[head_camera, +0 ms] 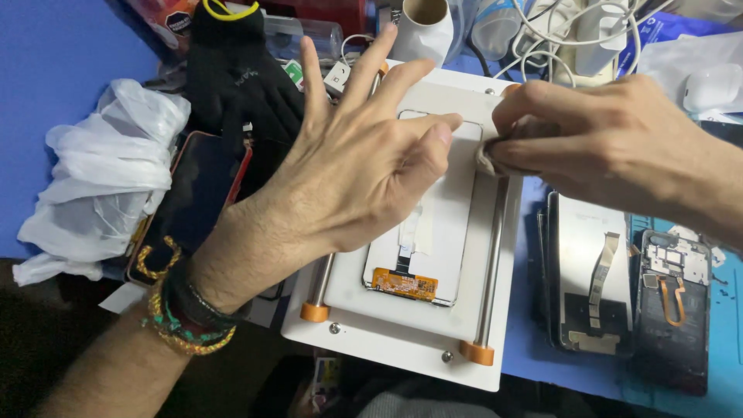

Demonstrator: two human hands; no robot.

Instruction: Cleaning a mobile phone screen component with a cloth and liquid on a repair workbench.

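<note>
My left hand [352, 166] lies flat with its fingers spread on a white phone display panel [441, 232], pressing it down. The panel rests back side up on a white heating plate [402, 340] with orange-capped metal rails; an orange flex connector [405, 284] shows at its near end. My right hand [611, 147] pinches a small crumpled wipe [495, 159] against the panel's right edge, close to my left thumb. Braided bracelets circle my left wrist.
A second display with a flex cable [592, 271] and an opened phone body [672, 310] lie on the blue mat at the right. A black glove [232, 77], a dark phone [197, 193] and crumpled white plastic [108, 170] sit at the left. Cables and white containers crowd the back.
</note>
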